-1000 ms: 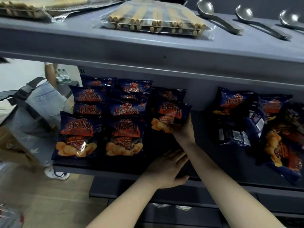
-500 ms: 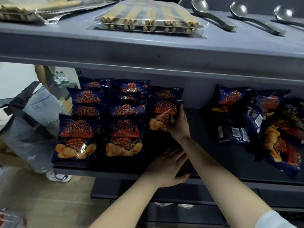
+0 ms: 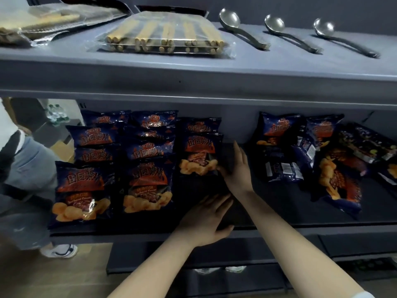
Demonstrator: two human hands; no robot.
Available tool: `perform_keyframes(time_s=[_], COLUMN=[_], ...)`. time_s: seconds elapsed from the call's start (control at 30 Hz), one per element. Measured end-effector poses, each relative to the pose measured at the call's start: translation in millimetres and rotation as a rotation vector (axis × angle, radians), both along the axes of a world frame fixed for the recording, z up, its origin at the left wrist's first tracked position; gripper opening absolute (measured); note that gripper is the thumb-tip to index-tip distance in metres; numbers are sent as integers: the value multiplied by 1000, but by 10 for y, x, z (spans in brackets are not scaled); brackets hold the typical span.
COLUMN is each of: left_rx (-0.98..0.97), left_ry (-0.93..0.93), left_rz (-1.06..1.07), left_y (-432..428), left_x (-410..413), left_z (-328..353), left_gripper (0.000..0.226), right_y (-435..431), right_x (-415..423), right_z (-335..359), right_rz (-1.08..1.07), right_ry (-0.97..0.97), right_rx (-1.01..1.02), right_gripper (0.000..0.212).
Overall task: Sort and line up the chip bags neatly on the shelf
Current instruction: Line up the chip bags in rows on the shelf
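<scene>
Shelf unit (image 3: 279, 214): grey, two levels in view. We log the lower shelf as the one carrying the chip bags, with both of our hands over its front middle.

Sorted chip bags (image 3: 148, 183): dark blue with orange print, standing in overlapping columns to the left of both hands. Two full columns lie furthest left of the hands; a third, shorter column stands just beside the right hand.

Loose chip bags (image 3: 335, 181): a jumbled heap well to the right of the right hand, some face down with barcodes showing, some tilted.

Held chip bag (image 3: 199, 155): front bag of the third column, immediately left of the right hand and beyond the left hand. Its lower right corner touches the right hand.

Wafer roll pack (image 3: 165, 37): clear wrapper, on the top shelf, above and beyond both hands. A second similar pack (image 3: 43, 20) lies further left.

Right hand (image 3: 238, 171): fingers straight and together, pointing away from us along the bag's right edge; thumb side pressed to the bag's corner. We cannot tell whether the thumb pinches it.

Left hand (image 3: 206, 218): palm down, fingers spread and apart, flat on bare shelf nearer us than the held bag, clasping nothing.

Three metal ladles (image 3: 277, 24): top shelf, above and right of the right hand.
</scene>
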State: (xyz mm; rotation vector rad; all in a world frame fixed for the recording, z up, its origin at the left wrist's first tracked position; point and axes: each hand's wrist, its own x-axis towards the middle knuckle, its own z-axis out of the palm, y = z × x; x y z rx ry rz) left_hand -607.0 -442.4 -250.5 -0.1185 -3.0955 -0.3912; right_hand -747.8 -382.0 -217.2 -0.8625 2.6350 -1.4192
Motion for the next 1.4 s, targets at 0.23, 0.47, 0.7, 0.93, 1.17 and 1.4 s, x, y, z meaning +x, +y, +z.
perform_keyframes(time_s=[0.23, 0.47, 0.7, 0.93, 1.17, 1.4], left_rx=[8, 2, -4, 0, 219, -199], left_ry=[-20, -18, 10, 27, 123, 204], left_rz=[13, 13, 15, 18, 54, -106], left_y=[-9, 9, 5, 16, -17, -2], left_x=[-22, 4, 7, 26, 60, 56], left_z=[14, 36, -3, 18, 34, 16], left_gripper=[68, 72, 77, 74, 84, 101], right_y=[807, 1171, 1252, 1286, 1341, 1445], right_x=[-491, -565, -564, -344, 444, 716], right_z=[-1, -237, -72, 69, -14, -95], right_rz=[-197, -214, -129, 103, 302, 352], right_ry=[376, 223, 200, 187, 324, 380], right_rx=[277, 740, 779, 690, 658, 546], right_gripper=[50, 67, 78, 81, 79, 81])
